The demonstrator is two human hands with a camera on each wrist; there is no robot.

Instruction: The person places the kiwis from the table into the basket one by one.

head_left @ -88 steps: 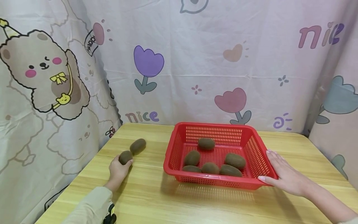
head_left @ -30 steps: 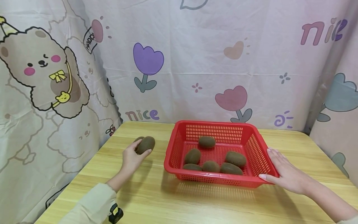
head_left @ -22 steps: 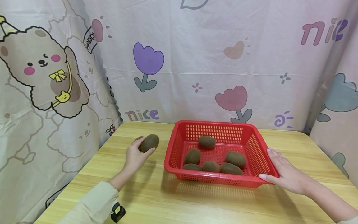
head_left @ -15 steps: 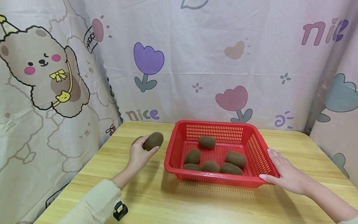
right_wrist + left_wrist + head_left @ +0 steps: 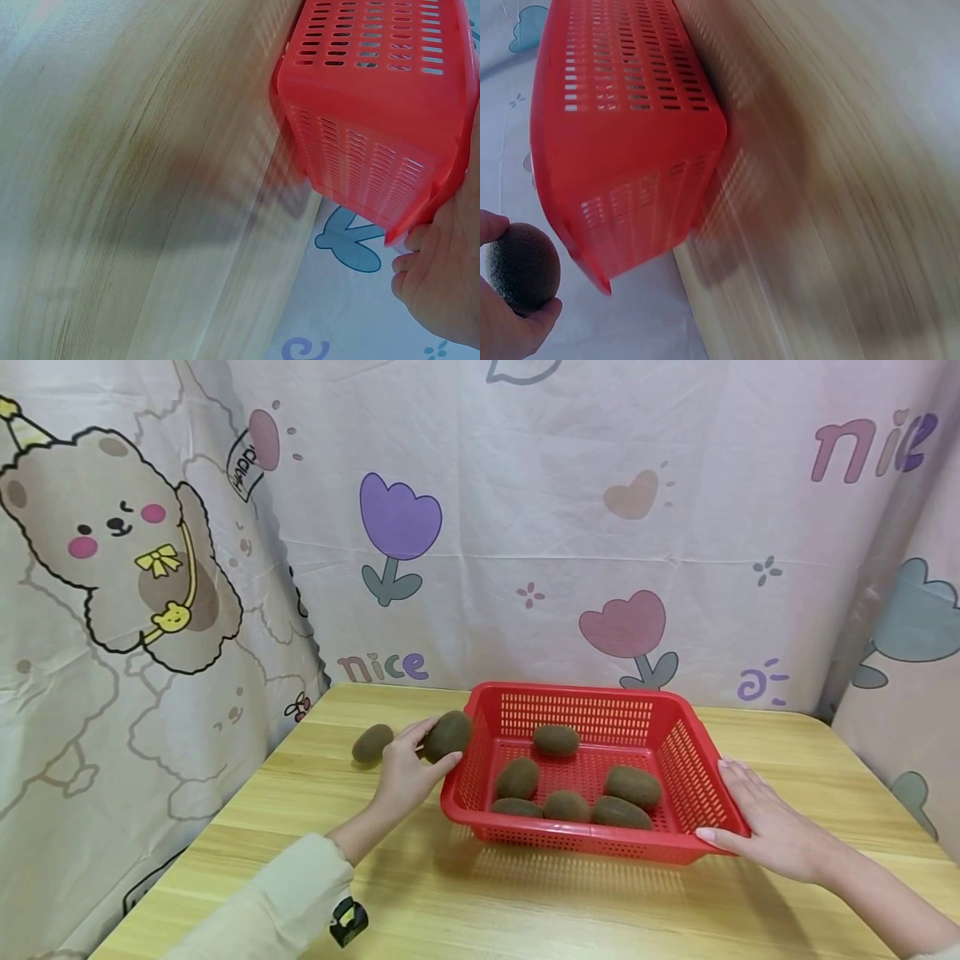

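Held kiwi (image 5: 447, 736) now reaches basket (image 5: 480, 802) rim, half-hidden by fingers (image 5: 423, 732).

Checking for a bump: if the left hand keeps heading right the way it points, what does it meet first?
Likely the basket's left rim: the left hand holds a kiwi right beside it, though depth is unclear.

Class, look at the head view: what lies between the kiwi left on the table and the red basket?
The left hand, gripping a kiwi by the red basket's left rim. The head view shows the loose kiwi beyond it.
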